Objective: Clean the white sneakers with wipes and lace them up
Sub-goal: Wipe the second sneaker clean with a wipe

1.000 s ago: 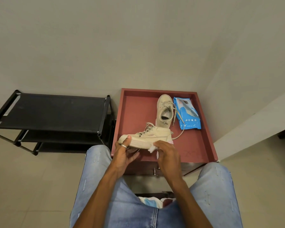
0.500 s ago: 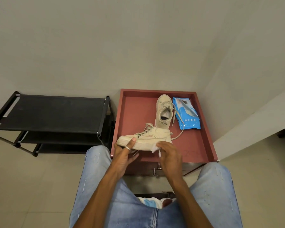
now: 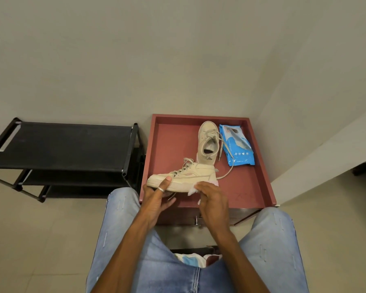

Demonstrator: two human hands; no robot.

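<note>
Sneaker 1 (image 3: 184, 179): was at the near edge of the red tray (image 3: 167, 142), toe pointing left, sole edge facing the person, side-on to the camera. Whether it rested on the tray floor could not be told.
Position relative to hands: between them, one hand at each end.
Left hand (image 3: 156, 199): gripped the toe end of Sneaker 1, one digit bearing a ring (image 3: 161, 189) laid up across the sole edge, the other fingers beneath the sole.
Right hand (image 3: 212, 199): fingers curled round a white wipe (image 3: 192, 190), pressing it against the sole edge at the heel end.
Hands: apart, each clamped on its own item.
Red tray, contents: Sneaker 2 (image 3: 207, 142) stood on its sole towards the far right, toe to the far edge, opening upward, laces loose.
Lace (image 3: 226, 174): trailed from Sneaker 2 towards the near right.
Wipes pack (image 3: 238, 149): blue, lying flat just beside Sneaker 2, by the far right corner.
Black rack (image 3: 61, 144): stood just beside the tray's left edge.
</note>
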